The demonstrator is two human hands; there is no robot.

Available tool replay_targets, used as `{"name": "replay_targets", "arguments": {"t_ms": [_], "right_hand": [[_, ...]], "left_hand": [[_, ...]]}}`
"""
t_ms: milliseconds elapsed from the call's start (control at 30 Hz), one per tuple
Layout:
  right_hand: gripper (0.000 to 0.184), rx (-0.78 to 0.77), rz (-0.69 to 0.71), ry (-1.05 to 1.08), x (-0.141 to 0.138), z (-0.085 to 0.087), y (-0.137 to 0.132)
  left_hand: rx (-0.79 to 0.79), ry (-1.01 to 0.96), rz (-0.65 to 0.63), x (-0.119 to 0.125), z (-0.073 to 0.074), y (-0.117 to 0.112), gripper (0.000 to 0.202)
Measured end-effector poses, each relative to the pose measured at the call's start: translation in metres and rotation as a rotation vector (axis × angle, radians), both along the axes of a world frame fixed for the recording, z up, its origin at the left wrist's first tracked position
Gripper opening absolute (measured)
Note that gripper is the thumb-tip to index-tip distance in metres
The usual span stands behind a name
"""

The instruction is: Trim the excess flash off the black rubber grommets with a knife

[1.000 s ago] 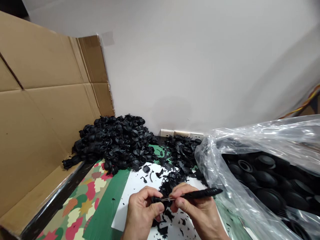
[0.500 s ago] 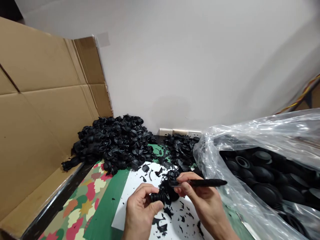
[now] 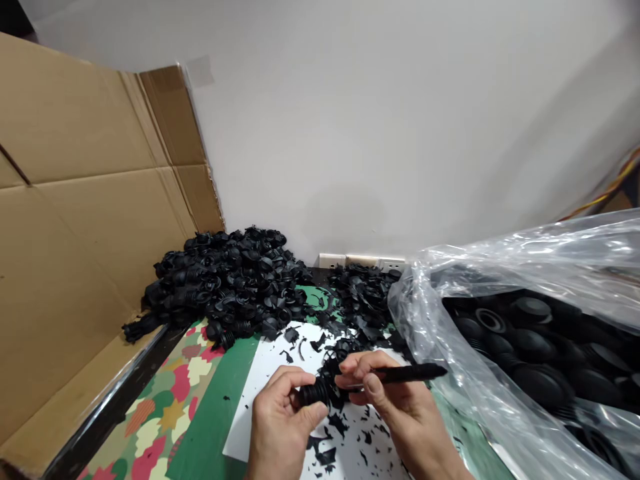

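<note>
My left hand pinches a black ribbed rubber bellows between thumb and forefinger, above a white sheet. My right hand is closed around a slim tool with a black, pen-like handle, whose back end points right. Its working tip, toward the bellows, is hard to make out behind my fingers. Torn black scraps lie on the sheet under and between both hands. Ragged black pieces sit right beside the bellows.
A heap of black ribbed parts rises at the back left beside a cardboard box. Black scraps pile up by the wall sockets. On the right, a clear plastic bag holds several larger black rubber parts.
My right hand has shifted slightly left, closer to the bellows, and the tool's handle has moved with it. My left hand keeps its hold almost unmoved.
</note>
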State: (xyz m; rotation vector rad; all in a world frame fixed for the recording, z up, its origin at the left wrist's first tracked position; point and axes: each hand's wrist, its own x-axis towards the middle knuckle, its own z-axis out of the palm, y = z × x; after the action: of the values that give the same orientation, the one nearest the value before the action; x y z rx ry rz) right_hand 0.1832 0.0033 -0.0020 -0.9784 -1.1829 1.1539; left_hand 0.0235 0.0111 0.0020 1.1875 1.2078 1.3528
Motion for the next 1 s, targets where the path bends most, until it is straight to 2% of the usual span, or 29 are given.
{"name": "replay_targets", "arguments": {"t_ms": [167, 367, 567, 833, 1000], "right_hand": [[0.027, 0.048, -0.052, -0.130, 0.000, -0.004, 0.001], [0.027, 0.068, -0.087, -0.179, 0.002, -0.003, 0.002], [0.030, 0.010, -0.050, -0.206, 0.002, -0.002, 0.001], [0.033, -0.067, 0.008, -0.265, 0.000, 0.009, 0.002], [0.025, -0.197, 0.092, -0.265, -0.007, 0.016, 0.002]], "left_hand": [[0.026, 0.045, -0.008, -0.001, -0.001, 0.000, 0.021], [0.041, 0.092, -0.019, -0.004, -0.001, 0.001, 0.016], [0.025, 0.123, -0.014, -0.005, -0.003, 0.001, 0.015], [-0.005, 0.115, 0.004, -0.006, -0.002, 0.004, 0.014], [-0.163, 0.081, 0.000, -0.006, -0.004, 0.004, 0.011]]}}
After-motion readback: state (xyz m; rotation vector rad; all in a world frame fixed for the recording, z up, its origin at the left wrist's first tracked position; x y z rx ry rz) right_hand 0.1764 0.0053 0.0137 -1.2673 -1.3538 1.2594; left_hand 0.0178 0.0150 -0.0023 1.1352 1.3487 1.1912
